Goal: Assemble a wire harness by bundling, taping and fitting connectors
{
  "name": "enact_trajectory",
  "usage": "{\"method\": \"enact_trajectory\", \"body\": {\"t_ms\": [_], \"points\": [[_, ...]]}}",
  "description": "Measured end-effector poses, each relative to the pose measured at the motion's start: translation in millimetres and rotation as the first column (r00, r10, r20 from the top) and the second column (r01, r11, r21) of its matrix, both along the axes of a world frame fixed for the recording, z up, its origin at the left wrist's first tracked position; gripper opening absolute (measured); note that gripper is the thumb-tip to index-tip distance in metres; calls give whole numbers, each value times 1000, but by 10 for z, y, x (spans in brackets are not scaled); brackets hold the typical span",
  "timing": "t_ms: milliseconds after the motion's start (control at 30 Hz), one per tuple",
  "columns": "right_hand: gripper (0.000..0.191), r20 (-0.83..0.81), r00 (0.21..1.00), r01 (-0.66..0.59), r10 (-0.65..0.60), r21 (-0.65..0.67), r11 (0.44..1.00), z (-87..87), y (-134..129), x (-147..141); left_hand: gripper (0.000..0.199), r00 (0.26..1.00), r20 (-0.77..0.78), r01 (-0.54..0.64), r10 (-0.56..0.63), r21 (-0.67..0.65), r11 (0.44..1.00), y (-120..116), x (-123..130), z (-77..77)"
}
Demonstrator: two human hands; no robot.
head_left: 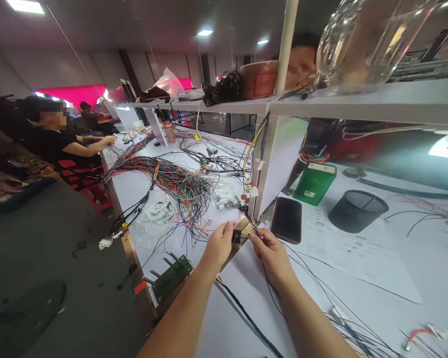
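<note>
Over the white worktable, my left hand (220,243) is closed, its thumb and fingertips pinched at the side of a small black connector (237,236). Thin wires run from that connector across to my right hand (272,252), which is also closed, with a few dark and orange wires (257,229) between thumb and fingers. The wire ends inside the right-hand grip are hidden. Just beyond the hands is the foot of an upright white panel (280,164). A dark sheathed cable (246,313) runs along the table between my forearms.
A large bundle of coloured wires (171,184) spreads over the left table, near clear plastic bags (155,214). A green board with metal posts (171,276) sits at the edge. Rightward lie a phone (287,219), a green box (315,183) and a black mesh cup (358,211). A co-worker (63,134) sits far left.
</note>
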State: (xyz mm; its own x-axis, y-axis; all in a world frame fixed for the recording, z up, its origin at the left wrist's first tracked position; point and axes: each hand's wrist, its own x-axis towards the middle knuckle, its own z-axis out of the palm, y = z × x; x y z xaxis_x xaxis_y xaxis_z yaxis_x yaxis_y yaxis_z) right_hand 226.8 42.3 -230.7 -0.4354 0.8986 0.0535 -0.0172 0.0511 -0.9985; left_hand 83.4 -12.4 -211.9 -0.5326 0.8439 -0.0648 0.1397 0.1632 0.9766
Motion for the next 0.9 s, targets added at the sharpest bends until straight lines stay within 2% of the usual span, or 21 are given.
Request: {"method": "enact_trajectory", "body": {"t_ms": [100, 233, 367, 433, 633, 767, 900], "points": [[37, 19, 1000, -14, 13, 25, 1000, 1, 11, 11, 45, 991, 113, 71, -71, 5, 997, -11, -4, -46], [31, 48, 999, -5, 0, 89, 996, -18, 16, 13, 43, 940, 278, 213, -195, -34, 977, -65, -1, -2], [28, 79, 995, 44, -61, 202, 978, 6, -10, 3, 41, 821, 542, 170, -182, 73, 983, -32, 21, 37], [28, 92, 993, 48, -72, 237, 970, 27, -25, -1, 39, 774, 605, 152, -189, 112, 982, -5, 31, 21], [26, 56, 995, 72, -81, 155, 985, 0, -13, -2, 43, 775, 592, 184, -221, 124, 975, 22, 60, -13], [17, 23, 995, 92, -98, 186, 978, -21, 2, -17, 43, 775, 594, 201, -217, 95, 975, 22, 72, 15], [17, 63, 997, 43, -55, 172, 984, 43, 0, -26, 42, 770, 597, 212, -226, 95, 973, 16, 73, 22]]}}
